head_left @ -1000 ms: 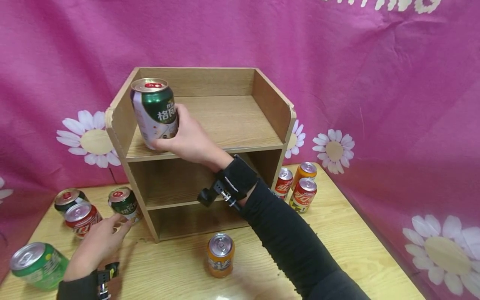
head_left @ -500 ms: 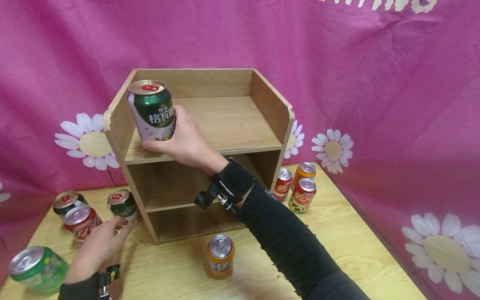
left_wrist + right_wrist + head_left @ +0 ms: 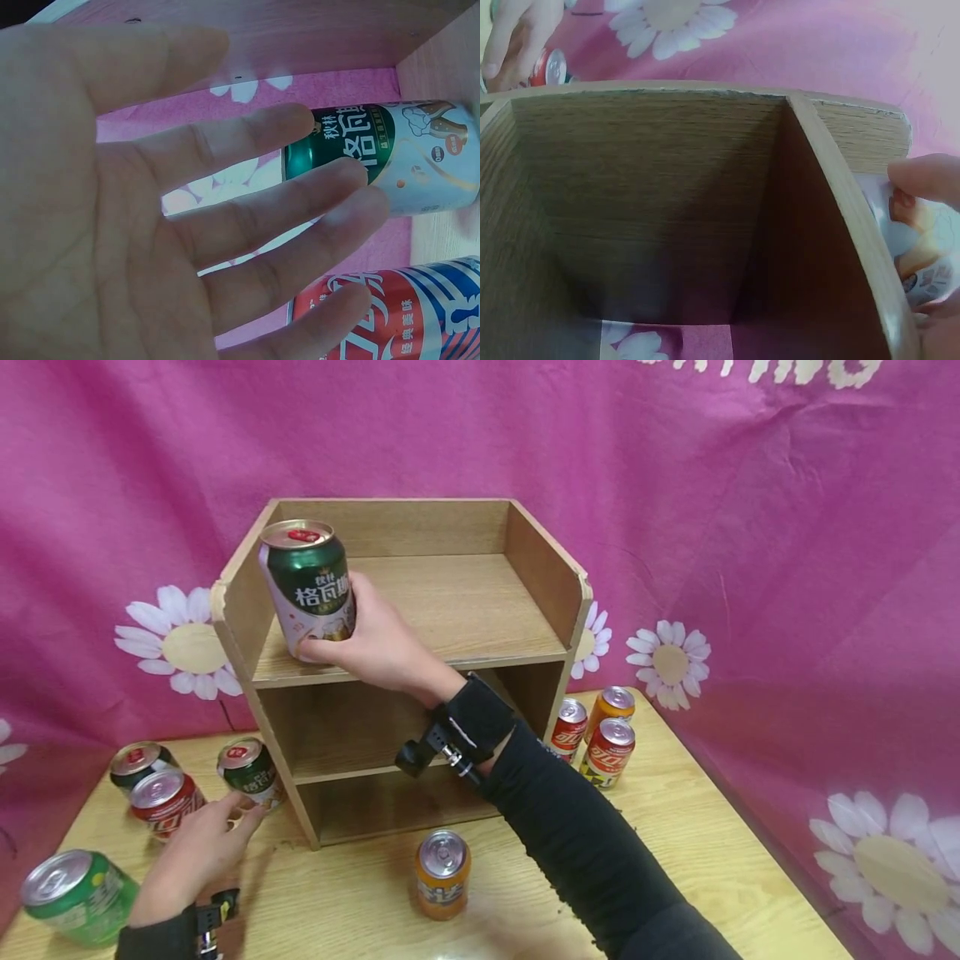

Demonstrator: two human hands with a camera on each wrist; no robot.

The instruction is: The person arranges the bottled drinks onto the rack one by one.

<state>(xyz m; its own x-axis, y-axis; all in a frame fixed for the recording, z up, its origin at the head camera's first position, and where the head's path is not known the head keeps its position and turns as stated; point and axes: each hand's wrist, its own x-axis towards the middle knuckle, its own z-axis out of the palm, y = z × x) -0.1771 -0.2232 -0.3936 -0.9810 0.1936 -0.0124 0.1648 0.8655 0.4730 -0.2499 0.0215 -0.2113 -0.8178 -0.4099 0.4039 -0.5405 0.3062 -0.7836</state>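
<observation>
Fingers (image 3: 330,650) grip a can (image 3: 307,585); only the head view shows its lid (image 3: 297,534).

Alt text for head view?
A person's right grip holds a dark-green can at the top left of a wooden shelf unit; the left grip is near a similar can on the table. More cans flank the unit; an orange can stands in front.

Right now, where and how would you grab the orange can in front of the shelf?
Probably mid-body, from the near side: the orange can stands upright, its round wall exposed there, with the shelf behind it and the right sleeve crossing to its right.
</observation>
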